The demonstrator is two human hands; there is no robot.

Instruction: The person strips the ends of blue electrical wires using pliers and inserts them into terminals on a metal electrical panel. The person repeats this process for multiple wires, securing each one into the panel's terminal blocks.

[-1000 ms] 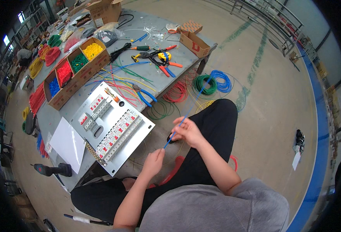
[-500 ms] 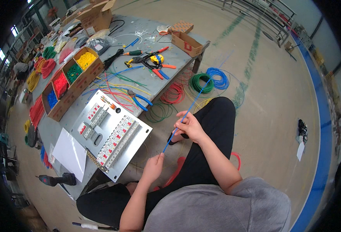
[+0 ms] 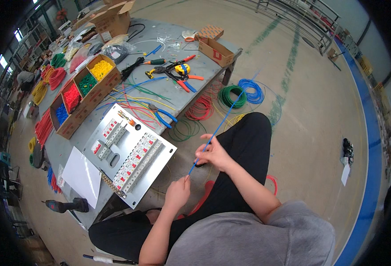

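Note:
A blue wire (image 3: 227, 116) runs in a nearly straight line from the blue coil (image 3: 251, 91) on the floor toward my lap. Its near end is pinched in my left hand (image 3: 177, 194), the tip hidden by the fingers. Farther up, my right hand (image 3: 215, 155) loosely surrounds the same wire, its fingers partly spread and the wire passing between them. To the left, a metal mounting plate (image 3: 163, 163) rests on the table's edge, carrying a long row of circuit breakers (image 3: 135, 160) and smaller groups of them.
On the grey table (image 3: 184, 99) lie blue-handled pliers (image 3: 162, 116), crimping tools (image 3: 173, 73) and a divided box (image 3: 86, 98) of coloured caps. White paper (image 3: 81, 175) and a cordless drill (image 3: 67, 205) are nearer. Green (image 3: 231, 96) and red coils (image 3: 200, 108) lie on the floor.
My right hand's fingers have loosened and spread around the blue wire, and that hand has shifted slightly left. My left hand keeps its pinch nearly in place.

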